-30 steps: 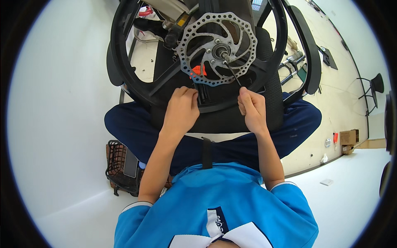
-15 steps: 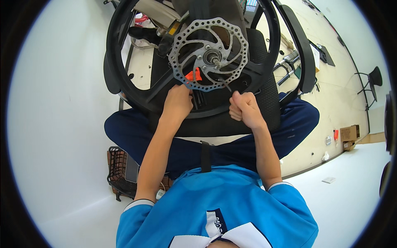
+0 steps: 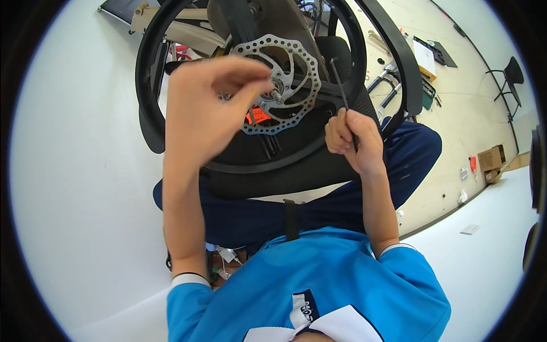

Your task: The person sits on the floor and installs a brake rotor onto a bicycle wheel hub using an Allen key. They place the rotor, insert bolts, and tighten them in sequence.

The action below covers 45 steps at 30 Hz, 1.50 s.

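Observation:
A black wheel (image 3: 250, 167) with thick spokes lies on a black chair seat (image 3: 268, 188). Bolted at its hub is a silver disc brake rotor (image 3: 311, 85) with a threaded axle (image 3: 277, 96) sticking up. My left hand (image 3: 205, 108) is raised over the rotor's left side, thumb and fingertips pinched together near the axle; anything between them is too small to make out. It hides part of the rotor. In my right hand (image 3: 359, 139), closed beside the wheel's right rim, a thin dark hex key (image 3: 343, 88) points up, its short bent end uppermost. An orange tag (image 3: 258, 115) shows beneath the rotor.
The chair's black armrest (image 3: 407, 62) curves along the right. Beyond it, a fork with silver tubes (image 3: 383, 85) and a green case (image 3: 428, 94) lie on the floor. A beige frame (image 3: 182, 35) is behind the wheel. Farther right are a cardboard box (image 3: 491, 158) and a black chair (image 3: 514, 80).
My left hand has risen from the rotor's lower edge to above its left side. My right hand has moved right with the hex key, which now points upward. The view has shifted slightly.

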Available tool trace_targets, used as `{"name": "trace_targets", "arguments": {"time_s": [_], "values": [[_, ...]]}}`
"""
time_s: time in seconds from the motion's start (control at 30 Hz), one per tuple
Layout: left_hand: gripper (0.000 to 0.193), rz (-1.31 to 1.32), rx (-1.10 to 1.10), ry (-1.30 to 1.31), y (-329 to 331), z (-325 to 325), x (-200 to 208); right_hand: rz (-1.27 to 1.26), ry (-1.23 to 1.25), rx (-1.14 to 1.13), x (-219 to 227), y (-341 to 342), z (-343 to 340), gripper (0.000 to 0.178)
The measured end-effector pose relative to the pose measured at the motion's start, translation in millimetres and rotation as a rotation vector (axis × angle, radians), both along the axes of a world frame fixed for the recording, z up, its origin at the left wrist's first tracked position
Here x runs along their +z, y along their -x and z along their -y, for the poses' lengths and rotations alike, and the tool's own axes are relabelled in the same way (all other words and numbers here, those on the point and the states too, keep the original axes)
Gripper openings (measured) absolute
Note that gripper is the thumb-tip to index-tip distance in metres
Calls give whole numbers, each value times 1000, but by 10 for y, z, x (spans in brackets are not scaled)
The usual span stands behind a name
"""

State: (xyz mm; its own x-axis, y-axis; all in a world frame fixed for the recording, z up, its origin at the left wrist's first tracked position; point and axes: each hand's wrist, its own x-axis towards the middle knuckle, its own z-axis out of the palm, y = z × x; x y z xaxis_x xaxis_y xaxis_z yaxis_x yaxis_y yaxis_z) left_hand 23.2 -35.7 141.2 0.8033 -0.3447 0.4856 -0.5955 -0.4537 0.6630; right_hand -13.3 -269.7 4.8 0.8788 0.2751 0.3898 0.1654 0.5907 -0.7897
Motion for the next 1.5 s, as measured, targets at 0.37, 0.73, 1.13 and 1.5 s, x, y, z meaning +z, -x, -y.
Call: {"name": "trace_targets", "arguments": {"time_s": [0.37, 0.73, 1.13, 1.5], "values": [[12, 96, -134, -522, -454, 306, 183, -4, 49, -25, -20, 19, 69, 44], [7, 450, -159, -724, -501, 287, 100, 39, 55, -76, 72, -32, 31, 43], [11, 446, -303, -570, -513, 131, -3, 61, 71, -53, 158, -100, 16, 45], [17, 412, -315, -441, -527, 86, -70, 240, 347, -496, 390, -240, -215, 26]]}}
